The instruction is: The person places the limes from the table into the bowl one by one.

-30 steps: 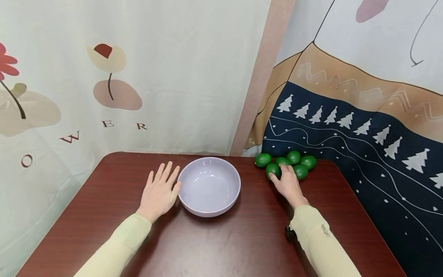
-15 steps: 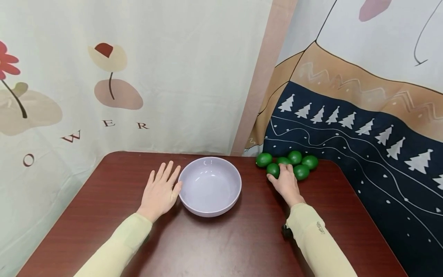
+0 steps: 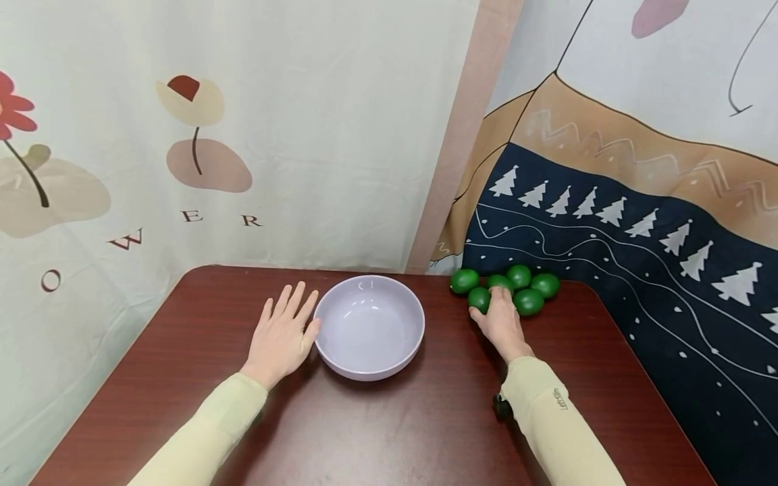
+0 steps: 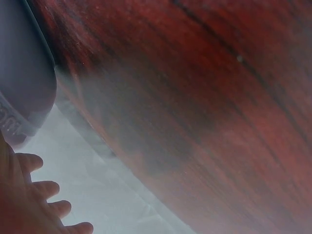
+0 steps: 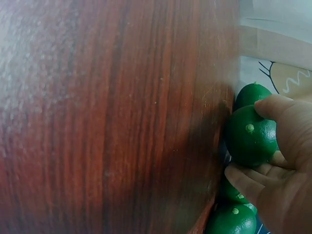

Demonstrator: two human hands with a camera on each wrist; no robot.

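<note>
My right hand [image 3: 502,327] is among several green limes at the table's back right. It grips the nearest lime [image 3: 478,300]; in the right wrist view the thumb lies against one side of that lime [image 5: 249,139] and the fingers curl under the other. My left hand [image 3: 281,341] has its fingers spread straight, its thumb at the rim of a pale lilac bowl [image 3: 369,331]. Nothing lies in the bowl. The left wrist view catches part of the bowl's outer wall [image 4: 24,58] and the left fingertips [image 4: 46,189].
More limes crowd round the right hand, one lime [image 3: 464,281] to its left and another lime [image 3: 545,285] near the back edge. Everything stands on a reddish-brown wooden table [image 3: 389,432]. Printed curtains [image 3: 340,135] hang right behind it.
The right hand and forearm have shifted slightly left, bringing the thumb and fingers closer round the nearest lime. The left hand and the bowl stay in place.
</note>
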